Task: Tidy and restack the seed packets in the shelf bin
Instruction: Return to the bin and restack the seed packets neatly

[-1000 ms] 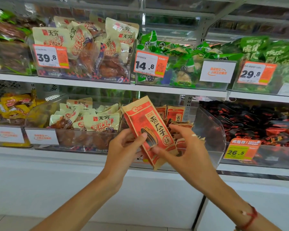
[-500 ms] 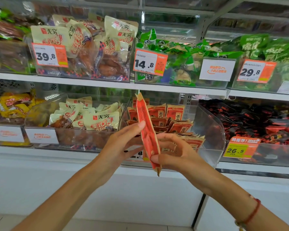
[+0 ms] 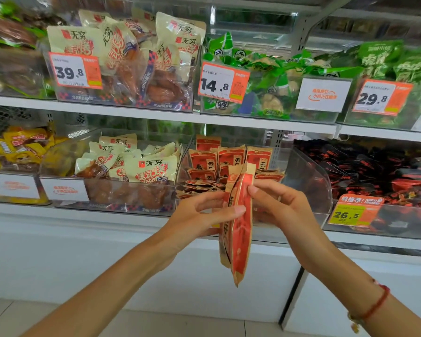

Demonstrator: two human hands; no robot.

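While you've got both hands on those seed packets (image 3: 238, 227), square edges first. Left hand (image 3: 199, 220) pinches stack from its side, right hand (image 3: 277, 205) grips opposite face, packets hanging edge-on between them, just in front of shelf bin (image 3: 309, 181). Looks like two or so. Tap bottoms level, then slot upright behind standing row (image 3: 231, 156) beyond fingertips, not onto loose heap.
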